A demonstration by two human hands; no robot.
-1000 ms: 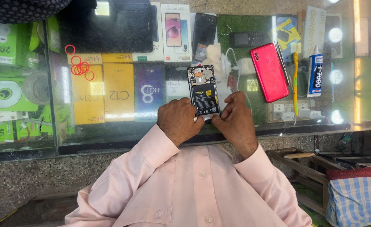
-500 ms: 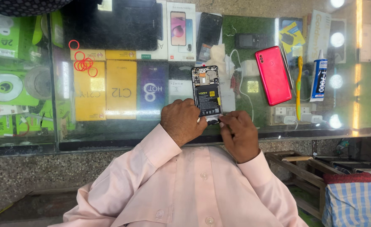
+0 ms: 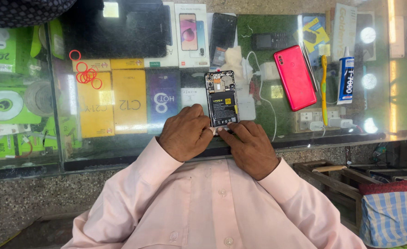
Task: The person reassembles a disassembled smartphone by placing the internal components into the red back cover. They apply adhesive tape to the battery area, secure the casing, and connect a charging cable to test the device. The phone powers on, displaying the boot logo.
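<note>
An opened phone [image 3: 222, 99] with its back removed lies on the glass counter [image 3: 134, 143], with its battery and circuit board showing. My left hand [image 3: 185, 133] grips its lower left corner, fingers curled. My right hand [image 3: 251, 147] pinches the phone's bottom edge with thumb and forefinger. The two hands almost touch there. Whether a small tool sits between the fingers is hidden. My pink shirt sleeves fill the lower part of the view.
On the glass lie a red phone back cover [image 3: 295, 77], a yellow toothbrush [image 3: 324, 87], a glue tube [image 3: 345, 74], a black phone [image 3: 223, 32], a white charger with cable [image 3: 258, 74] and red rubber rings [image 3: 86, 74]. Phone boxes [image 3: 129, 99] show under the glass. A striped bag [image 3: 390, 216] sits lower right.
My right hand has dropped from the phone's right side to its bottom edge. My left hand stays at the lower left corner. The phone has barely moved.
</note>
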